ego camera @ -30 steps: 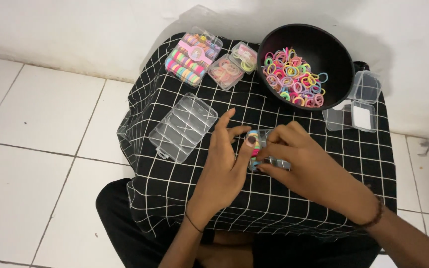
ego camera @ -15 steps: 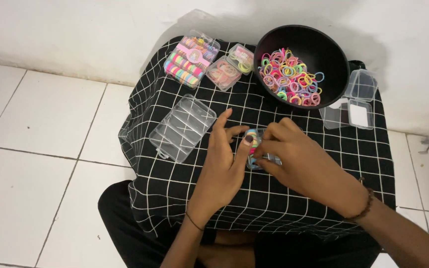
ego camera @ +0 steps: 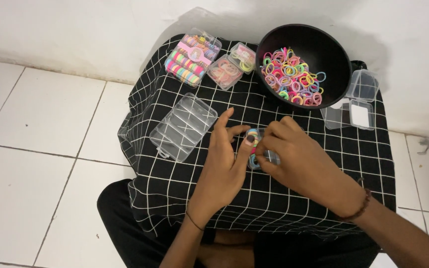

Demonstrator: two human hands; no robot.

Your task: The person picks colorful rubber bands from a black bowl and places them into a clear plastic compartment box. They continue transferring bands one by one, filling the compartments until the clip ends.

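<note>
Packing small hair ties into a clear box [ego camera: 258, 149] at the middle of the checked cloth [ego camera: 175, 173]. The box is steadied by the left hand [ego camera: 223, 168], thumb against its side and fingers loosely spread; ties are pinched and pressed in by the right hand [ego camera: 294, 159]. Best done a few ties at a time, box held flat. Shown behind: bowl [ego camera: 333, 54] of ties, empty organiser [ego camera: 183, 127], filled boxes [ego camera: 192, 58]. White tiled floor, white wall.

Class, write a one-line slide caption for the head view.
Both hands, left hand and right hand, press a small box of colourful hair ties on a checked cloth.
</note>
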